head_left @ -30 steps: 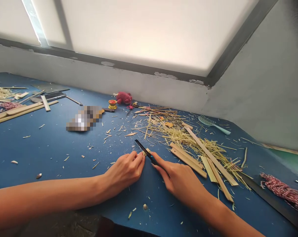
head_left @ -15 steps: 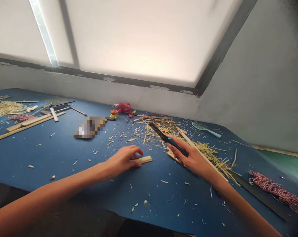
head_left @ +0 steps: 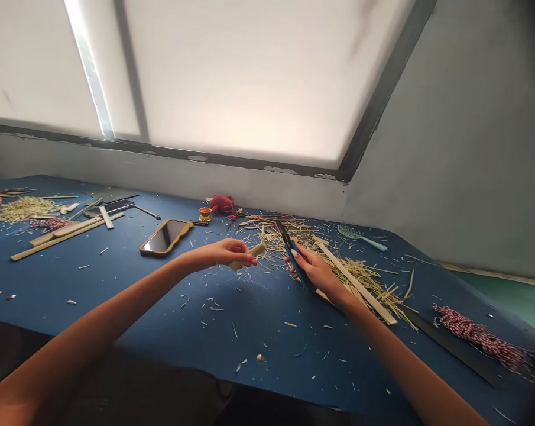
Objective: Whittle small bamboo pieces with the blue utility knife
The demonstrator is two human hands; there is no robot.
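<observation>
**Lots trimmed, more prob. to go**

We've got our L hand (head_left: pixel 229 253) pinching a short, flat, pale-yellow bamboo-like pc (head_left: pixel 259 249); that grip is closed down to the pc's thickness, thumb vs. fingers. The pc slants up to the R & looks lifted off the blue tabletop (head_left: pixel 161 307). Our R hand (head_left: pixel 315 271) has a full wrap grip on a slim blue-and-black utility knife (head_left: pixel 299 266), blade end pointing up & away from us. Knife & pc are apart, so no cut's being made rn.

Done, afaict: a fair amt. of material is cut down. A loose heap of thin yellow-green shavings (head_left: pixel 373 275) lies beyond our R forearm, w/ a long, flat, pale wooden strip (head_left: pixel 358 284) beside it. A 2nd pile of fine straw-coloured shavings (head_left: pixel 25 208) sits far L, near a long tan bamboo slat (head_left: pixel 36 248).

Left, by our judgement: the pc has a broad, flat form, so prob. only part-worked; our fingers hide some of it, so we can't tell how much remains. The strip & slat look wide too, prob. unfinished. A bundled red-and-white cord (head_left: pixel 475 336), far R, lies well apart from both hands.
</observation>
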